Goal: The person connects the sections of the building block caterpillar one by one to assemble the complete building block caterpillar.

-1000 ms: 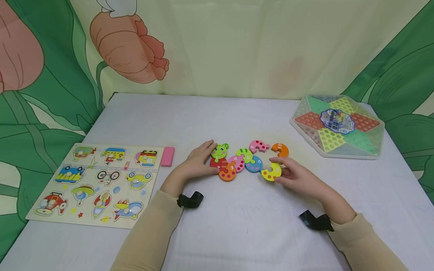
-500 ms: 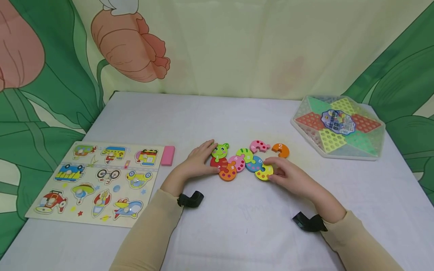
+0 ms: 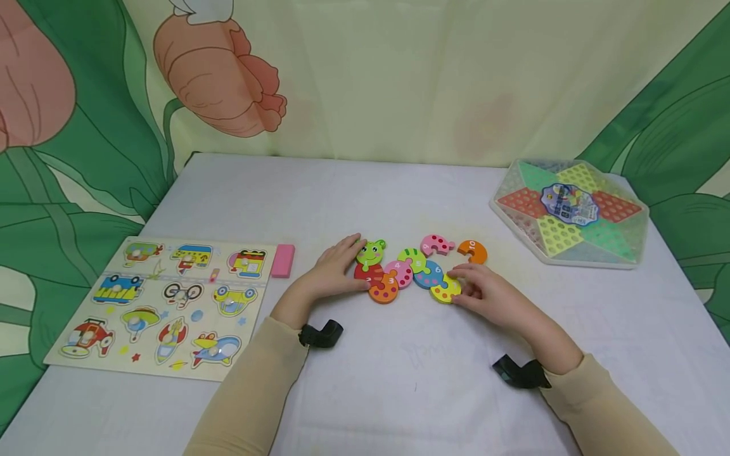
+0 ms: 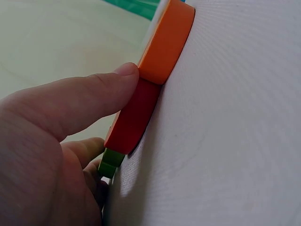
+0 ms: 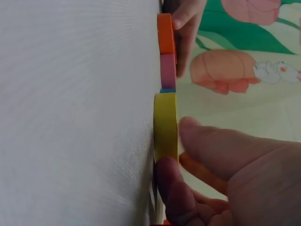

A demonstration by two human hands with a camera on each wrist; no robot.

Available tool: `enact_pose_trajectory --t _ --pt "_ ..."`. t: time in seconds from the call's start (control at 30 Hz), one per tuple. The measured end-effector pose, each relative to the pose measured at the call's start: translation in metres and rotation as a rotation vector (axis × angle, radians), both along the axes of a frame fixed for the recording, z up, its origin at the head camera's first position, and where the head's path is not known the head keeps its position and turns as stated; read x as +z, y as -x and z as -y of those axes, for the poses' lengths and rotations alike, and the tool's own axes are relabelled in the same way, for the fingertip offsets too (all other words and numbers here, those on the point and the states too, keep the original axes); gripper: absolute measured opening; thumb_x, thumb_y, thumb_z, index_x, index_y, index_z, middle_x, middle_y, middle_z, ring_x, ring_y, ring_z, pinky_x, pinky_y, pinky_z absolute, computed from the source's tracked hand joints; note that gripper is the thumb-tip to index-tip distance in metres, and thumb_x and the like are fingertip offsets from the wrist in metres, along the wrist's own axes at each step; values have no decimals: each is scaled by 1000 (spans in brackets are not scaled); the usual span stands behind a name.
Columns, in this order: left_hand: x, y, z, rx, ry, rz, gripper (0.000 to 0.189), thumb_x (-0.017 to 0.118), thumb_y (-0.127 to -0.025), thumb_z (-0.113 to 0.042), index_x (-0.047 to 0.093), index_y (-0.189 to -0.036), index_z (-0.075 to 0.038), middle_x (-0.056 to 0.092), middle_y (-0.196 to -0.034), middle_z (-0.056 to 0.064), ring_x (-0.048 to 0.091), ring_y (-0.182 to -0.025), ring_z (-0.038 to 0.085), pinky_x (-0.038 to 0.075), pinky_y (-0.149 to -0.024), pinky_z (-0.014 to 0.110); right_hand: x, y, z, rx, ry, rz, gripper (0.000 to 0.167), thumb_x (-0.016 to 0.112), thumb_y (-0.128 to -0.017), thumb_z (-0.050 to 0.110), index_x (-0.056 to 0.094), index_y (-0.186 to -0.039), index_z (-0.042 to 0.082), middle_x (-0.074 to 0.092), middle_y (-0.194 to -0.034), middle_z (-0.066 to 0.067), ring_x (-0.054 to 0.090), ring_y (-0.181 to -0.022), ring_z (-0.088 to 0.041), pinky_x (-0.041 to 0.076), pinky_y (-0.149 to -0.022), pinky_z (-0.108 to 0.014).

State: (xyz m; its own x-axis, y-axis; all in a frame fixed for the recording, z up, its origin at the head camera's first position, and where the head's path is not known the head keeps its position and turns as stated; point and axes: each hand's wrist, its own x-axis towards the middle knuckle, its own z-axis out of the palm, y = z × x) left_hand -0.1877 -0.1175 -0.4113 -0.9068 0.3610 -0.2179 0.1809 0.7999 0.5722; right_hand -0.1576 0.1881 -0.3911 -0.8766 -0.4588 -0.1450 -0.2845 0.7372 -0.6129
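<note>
A caterpillar puzzle of numbered wooden pieces lies on the white cloth. Its green smiling head (image 3: 372,252) joins a red piece (image 3: 365,273); then come an orange 3 (image 3: 383,290), a pink 4 (image 3: 402,275), a green striped piece (image 3: 412,258), a blue 6 (image 3: 428,277) and a yellow piece (image 3: 443,292). My left hand (image 3: 327,272) rests against the head and red piece, fingers extended, thumb (image 4: 101,94) touching the red edge. With thumb and fingers, my right hand (image 3: 493,294) pinches the yellow piece (image 5: 165,125) at its right edge, against the blue one.
Behind the chain lie a loose pink 9 (image 3: 436,244) and an orange 10 (image 3: 472,251). A vehicle peg board (image 3: 188,253) sits at left beside a pink block (image 3: 282,261). A hexagonal game box (image 3: 553,256) stands at the back right.
My right hand has brought the yellow piece leftward, from just apart to up against the blue piece. Over the last half second it has barely moved. My left hand stays in place.
</note>
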Motion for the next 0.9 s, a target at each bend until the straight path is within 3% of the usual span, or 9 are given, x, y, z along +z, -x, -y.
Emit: enact_pose_trajectory --t 0.07,0.4,0.6,0.73,0.9 --pt "0 0 0 2 -1 -3 86 67 -75 -41 21 -145 -19 10 -154 2 8 -141 22 7 -114 48 -1 0 0 1 -8 -3 44 65 -83 14 52 -124 4 52 -98 -7 47 -71 -13 42 -60 -20" --pt "1 0 0 1 -3 2 86 67 -75 -40 21 -145 -20 10 -154 1 8 -141 21 7 -114 47 1 0 -2 13 -8 2 45 64 -83 13 51 -125 4 50 -110 -10 49 -74 -13 44 -62 -19" --pt "2 -1 -2 1 -5 4 87 68 -75 -40 21 -145 -20 10 -154 1 8 -141 22 8 -114 48 18 4 -20 -49 11 -12 45 59 -86 12 47 -129 7 43 -130 -14 57 -93 -21 51 -74 -28" --pt "1 -1 -2 2 -7 2 86 68 -75 -39 21 -145 -19 11 -154 2 8 -141 22 8 -114 48 31 8 -40 -99 -19 -21 46 58 -87 15 45 -130 7 42 -132 -16 56 -100 -28 51 -80 -39" --pt "2 0 0 -1 -6 6 86 67 -75 -40 21 -145 -20 9 -154 1 8 -141 23 7 -114 48 37 8 -60 -12 -29 6 46 60 -86 13 46 -130 7 48 -128 -15 54 -104 -29 47 -84 -43"
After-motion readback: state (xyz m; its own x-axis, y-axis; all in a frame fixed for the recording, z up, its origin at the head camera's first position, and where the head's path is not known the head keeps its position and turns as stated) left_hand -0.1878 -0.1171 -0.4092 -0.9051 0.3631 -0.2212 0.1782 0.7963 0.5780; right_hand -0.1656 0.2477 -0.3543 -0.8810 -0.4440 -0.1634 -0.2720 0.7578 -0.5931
